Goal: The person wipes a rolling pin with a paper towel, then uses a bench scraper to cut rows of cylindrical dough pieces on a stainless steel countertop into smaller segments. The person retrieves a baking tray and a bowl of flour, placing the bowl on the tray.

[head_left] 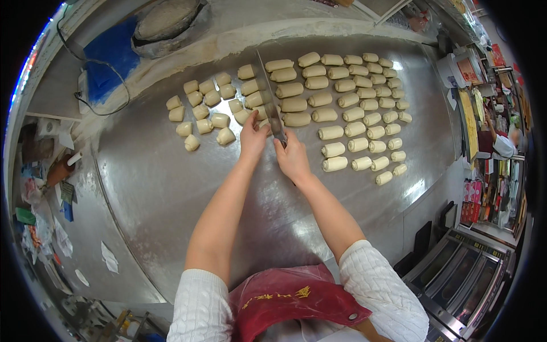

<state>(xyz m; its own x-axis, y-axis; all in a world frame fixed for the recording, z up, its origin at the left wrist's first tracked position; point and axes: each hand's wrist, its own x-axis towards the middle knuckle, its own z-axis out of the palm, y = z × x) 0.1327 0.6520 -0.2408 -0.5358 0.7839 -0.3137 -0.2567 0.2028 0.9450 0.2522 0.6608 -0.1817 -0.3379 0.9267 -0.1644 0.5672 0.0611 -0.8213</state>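
My right hand (294,157) grips the handle of a long knife (268,92). Its broad metal blade points away from me and stands among the dough rolls, between shorter pieces on the left and longer rolls on the right. Left of the blade, my left hand (253,137) has its thumb and fingers around a dough roll (265,123), mostly hidden by the fingers. Short cut dough pieces (212,97) lie scattered to the left. To the right, rolled dough logs (289,89) lie in rough columns, with spiral ends showing on several.
The dough lies on a metal worktable (171,192) with a floury back ledge (239,32). A cable (109,64) loops over blue plastic sheeting (107,55) at upper left. Paper scraps (109,257) lie at left. A white bucket (460,68) stands at right, and another person (504,143) is beyond.
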